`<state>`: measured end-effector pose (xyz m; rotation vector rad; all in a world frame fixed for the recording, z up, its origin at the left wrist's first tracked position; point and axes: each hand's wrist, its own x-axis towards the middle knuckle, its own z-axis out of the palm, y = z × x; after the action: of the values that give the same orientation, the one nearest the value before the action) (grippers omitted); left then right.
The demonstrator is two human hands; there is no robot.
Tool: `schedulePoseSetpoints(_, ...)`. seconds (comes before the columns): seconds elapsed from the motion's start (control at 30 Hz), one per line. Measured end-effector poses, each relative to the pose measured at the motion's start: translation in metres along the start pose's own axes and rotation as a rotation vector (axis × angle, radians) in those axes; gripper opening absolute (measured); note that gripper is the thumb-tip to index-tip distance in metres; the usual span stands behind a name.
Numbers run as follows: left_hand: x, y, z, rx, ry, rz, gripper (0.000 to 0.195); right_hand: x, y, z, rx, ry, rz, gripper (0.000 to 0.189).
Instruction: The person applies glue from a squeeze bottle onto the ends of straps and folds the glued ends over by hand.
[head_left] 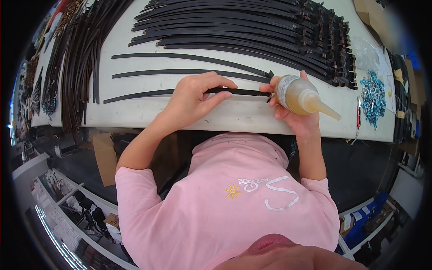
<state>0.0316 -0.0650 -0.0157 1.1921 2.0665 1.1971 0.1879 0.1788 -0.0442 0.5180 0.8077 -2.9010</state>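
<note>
My left hand [199, 96] rests on the nearest of several flat black straps [145, 96], thumb and fingers closed around it. A translucent squeeze bottle [298, 94] of yellowish liquid lies in my right hand [293, 114], its tapered nozzle pointing down and to the right. The fingertips of that hand are close to the strap's right end; whether they touch it is not clear. Beyond the held strap, a second strap [152, 72] and a third strap [158, 55] lie lengthwise on the white table [216, 118].
Rows of black straps [219, 23] with metal fittings cover the far side. Loose dark strips [76, 67] hang over the edge at left. On the right are blue metal clasps [373, 98], a red-handled tool [358, 116] and a clear plastic bag [364, 55].
</note>
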Motion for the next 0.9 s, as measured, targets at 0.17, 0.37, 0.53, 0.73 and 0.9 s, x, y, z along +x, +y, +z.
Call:
schedulePoseSetpoints(0.17,0.013,0.002,-0.001,-0.046,-0.073,-0.028,0.021,0.001,-0.002,0.001,-0.071,-0.017,0.029,0.079)
schedulePoseSetpoints(0.37,0.028,0.002,0.033,0.064,-0.002,0.143,0.018,0.007,0.003,0.013,-0.073,0.067,0.022,0.080)
schedulePoseSetpoints(0.53,0.041,0.012,0.021,0.061,-0.155,-0.030,0.020,0.009,-0.009,0.008,-0.202,-0.037,0.065,0.080)
schedulePoseSetpoints(0.73,0.044,0.012,0.015,-0.030,-0.175,-0.021,0.021,0.018,-0.010,-0.006,0.090,-0.186,0.039,0.080)
schedulePoseSetpoints(0.9,0.038,0.004,0.045,-0.197,-0.061,0.068,0.024,0.024,0.008,-0.004,0.200,-0.221,-0.003,0.080)
